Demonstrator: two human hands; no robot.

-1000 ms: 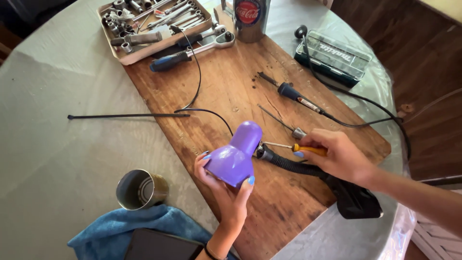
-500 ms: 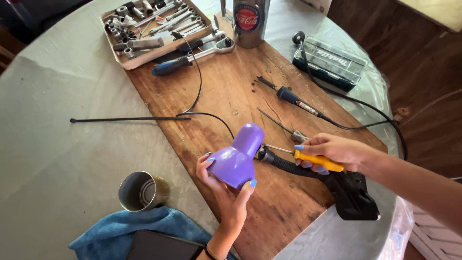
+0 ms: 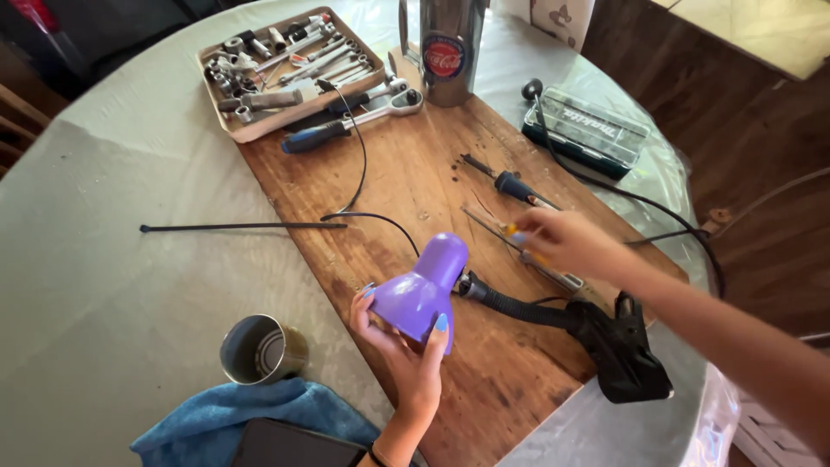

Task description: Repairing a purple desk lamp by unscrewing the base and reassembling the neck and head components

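Hands at work over a wooden board (image 3: 406, 173): the left hand (image 3: 402, 346) cups a purple lamp shade (image 3: 419, 290) near the board's front edge — the right hand (image 3: 562, 244), blurred, pinches a yellow-handled screwdriver (image 3: 523, 246) just beside the shade's neck. Holding the shade steady would help the tip seat squarely.

A single head-worn view is given, aimed steeply down and close over the long brown wooden board (image 3: 415, 190).
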